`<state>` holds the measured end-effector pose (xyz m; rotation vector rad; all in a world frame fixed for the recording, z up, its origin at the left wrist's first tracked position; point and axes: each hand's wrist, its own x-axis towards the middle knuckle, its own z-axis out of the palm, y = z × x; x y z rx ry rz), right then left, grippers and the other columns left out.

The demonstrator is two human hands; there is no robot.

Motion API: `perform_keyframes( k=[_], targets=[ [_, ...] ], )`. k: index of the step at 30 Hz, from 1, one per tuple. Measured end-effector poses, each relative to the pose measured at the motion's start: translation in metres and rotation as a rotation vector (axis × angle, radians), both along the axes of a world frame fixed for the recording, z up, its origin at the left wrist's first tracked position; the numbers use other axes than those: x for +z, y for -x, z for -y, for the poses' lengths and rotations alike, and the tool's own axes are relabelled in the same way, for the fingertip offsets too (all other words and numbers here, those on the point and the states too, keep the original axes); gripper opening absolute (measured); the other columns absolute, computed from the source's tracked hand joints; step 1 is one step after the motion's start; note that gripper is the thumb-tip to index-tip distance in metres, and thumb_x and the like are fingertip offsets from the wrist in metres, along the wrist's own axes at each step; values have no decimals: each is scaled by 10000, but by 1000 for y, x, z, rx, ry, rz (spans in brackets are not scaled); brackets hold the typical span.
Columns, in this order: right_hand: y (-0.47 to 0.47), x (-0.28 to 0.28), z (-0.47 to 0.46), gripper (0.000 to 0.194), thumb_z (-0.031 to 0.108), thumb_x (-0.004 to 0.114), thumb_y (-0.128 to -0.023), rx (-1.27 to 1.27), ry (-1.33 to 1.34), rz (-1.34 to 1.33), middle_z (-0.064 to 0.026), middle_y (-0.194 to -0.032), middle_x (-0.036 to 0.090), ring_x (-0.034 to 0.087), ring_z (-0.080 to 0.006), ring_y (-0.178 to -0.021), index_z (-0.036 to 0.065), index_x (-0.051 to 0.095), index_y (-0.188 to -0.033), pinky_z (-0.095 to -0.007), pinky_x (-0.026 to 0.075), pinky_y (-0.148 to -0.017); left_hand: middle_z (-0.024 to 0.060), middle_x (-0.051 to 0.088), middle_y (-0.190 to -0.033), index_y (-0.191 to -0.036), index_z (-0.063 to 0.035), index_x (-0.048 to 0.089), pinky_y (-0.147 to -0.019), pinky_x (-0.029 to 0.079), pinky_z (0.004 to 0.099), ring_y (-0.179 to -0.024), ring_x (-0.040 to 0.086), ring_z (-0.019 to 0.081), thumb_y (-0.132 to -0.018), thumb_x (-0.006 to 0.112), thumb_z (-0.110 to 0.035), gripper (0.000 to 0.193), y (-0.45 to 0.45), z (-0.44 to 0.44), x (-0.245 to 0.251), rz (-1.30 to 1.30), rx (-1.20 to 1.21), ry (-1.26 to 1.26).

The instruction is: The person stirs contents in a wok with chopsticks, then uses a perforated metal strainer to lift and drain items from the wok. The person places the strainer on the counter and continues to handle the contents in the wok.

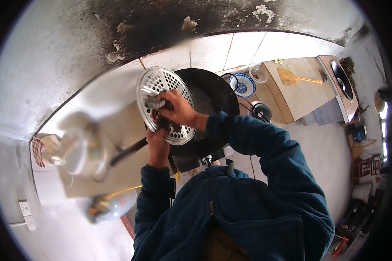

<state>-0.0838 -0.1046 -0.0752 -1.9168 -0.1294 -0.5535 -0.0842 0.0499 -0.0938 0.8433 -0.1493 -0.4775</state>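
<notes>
A round perforated metal steamer rack (184,130) is tilted over the left side of a large black wok (215,98). Gripping the rack's lower left edge is my left hand (158,146). Over the rack's holes lies my right hand (179,109), its fingers closed on a grey scouring pad (156,103), which seems to be of wire mesh. Dark, wet-looking stuff shows between the two hands; what it is cannot be told. The wok's long handle (130,151) points to the lower left.
Right of the wok stand a blue-and-white bowl (242,85), a clear plastic tub (258,73) and a round container (262,111) with chopsticks across it. Beyond, a spatula (288,77) lies on a counter. A blurred metal pot (83,156) and a gas cylinder (122,203) are at left.
</notes>
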Motion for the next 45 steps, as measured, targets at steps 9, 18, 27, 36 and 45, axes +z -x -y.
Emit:
perform_keyframes(
  k=[9,18,27,36,45],
  targets=[
    [35,-28,25,392,36,715,-681,153,189,-172,-139,-1070,500,573,-350,-1000,138,603,-1043,-370,496,-865,116,612,-1164,-1181,43,557,-876,499,284,-1062,607,210,-708,431,119,496,-2,-20,9,457,180,-398],
    [-17,-64,103,319,-58,539,-645,-354,243,-133,-168,-960,565,517,-376,-950,124,627,-891,-420,452,-833,193,508,-1321,-1387,23,366,-1031,453,456,-1240,504,362,-658,354,140,738,25,-36,43,-23,-27,23],
    [-54,-12,69,336,-63,531,-710,-424,49,-60,-158,-1023,570,559,-336,-978,114,640,-975,-366,462,-876,213,472,-1383,-1420,67,307,-1052,429,433,-1253,499,351,-647,352,146,779,26,-27,43,-5,-125,16],
    [-10,13,-16,283,-46,608,-685,71,48,110,-149,-966,535,531,-363,-950,129,643,-904,-405,465,-824,146,551,-1309,-1370,20,420,-1004,443,350,-1183,550,222,-1007,464,-216,435,9,-2,10,-190,23,83],
    [64,-13,6,181,17,675,-664,440,473,-52,-123,-1135,527,459,-348,-1137,118,676,-814,-426,397,-966,147,508,-1339,-1403,17,355,-984,457,357,-1177,546,242,-1039,331,-341,511,-7,-19,38,-21,166,1]
  ],
)
